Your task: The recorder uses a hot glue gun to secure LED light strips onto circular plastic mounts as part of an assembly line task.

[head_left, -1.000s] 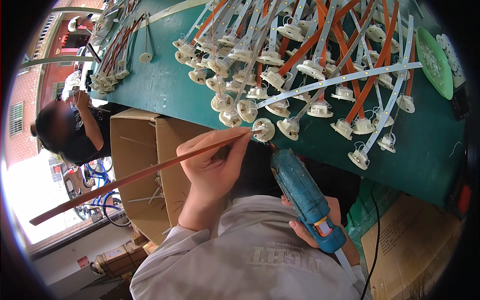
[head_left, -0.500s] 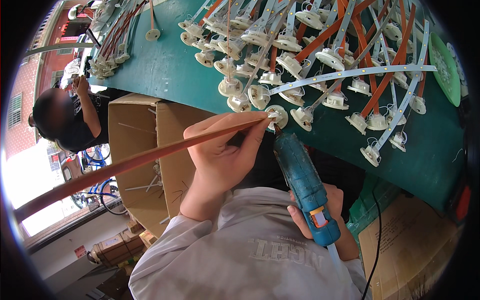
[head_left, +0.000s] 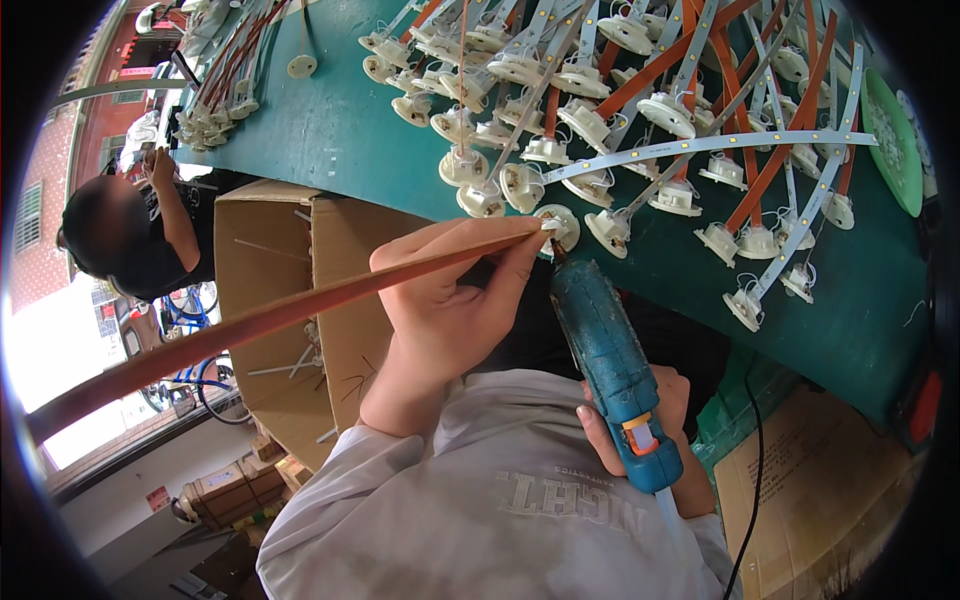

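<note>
My left hand (head_left: 455, 300) pinches the end of a long reddish-brown strip (head_left: 270, 322), which runs off toward the lower left. At that end sits a round white lamp base (head_left: 560, 229), just past my fingertips by the table edge. In my right hand (head_left: 660, 400) is a teal glue gun (head_left: 610, 345) with an orange part near its rear and a pale glue stick out of the back. Its nozzle points up at the lamp base, touching or very close to it; I cannot tell which.
Many LED strips (head_left: 690, 147) with white round bases crowd the green table (head_left: 370, 150). A green tray (head_left: 888, 140) stands far right, an open cardboard box (head_left: 350, 240) left of my hand. A black cable (head_left: 757, 470) hangs at right. Another person (head_left: 130, 235) works far left.
Both hands, the strip end and the glue gun stay almost in place. The view shifts very slightly, with the table things a little to the right.
</note>
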Demonstrator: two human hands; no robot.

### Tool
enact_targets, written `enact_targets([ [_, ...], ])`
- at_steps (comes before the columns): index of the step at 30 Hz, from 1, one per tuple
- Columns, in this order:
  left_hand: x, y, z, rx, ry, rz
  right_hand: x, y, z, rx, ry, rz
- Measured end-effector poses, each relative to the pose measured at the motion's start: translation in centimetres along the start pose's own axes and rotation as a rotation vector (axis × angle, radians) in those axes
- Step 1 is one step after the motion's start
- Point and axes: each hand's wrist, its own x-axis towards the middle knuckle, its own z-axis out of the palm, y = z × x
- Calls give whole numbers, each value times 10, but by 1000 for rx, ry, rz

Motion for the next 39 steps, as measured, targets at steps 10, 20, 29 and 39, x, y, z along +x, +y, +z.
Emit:
enact_targets([
  [10,0,-3,1,-18,8,44,1,-2,-1,3,-17,-7],
  [20,0,-2,0,-18,-6,26,-2,0,-2,-26,-16,10],
  [29,1,-2,-2,-32,-15,38,-3,-14,-4,-91,15,70],
  [39,-9,-3,-9,-469,-55,-194,-10,-21,-25,8,-187,122],
])
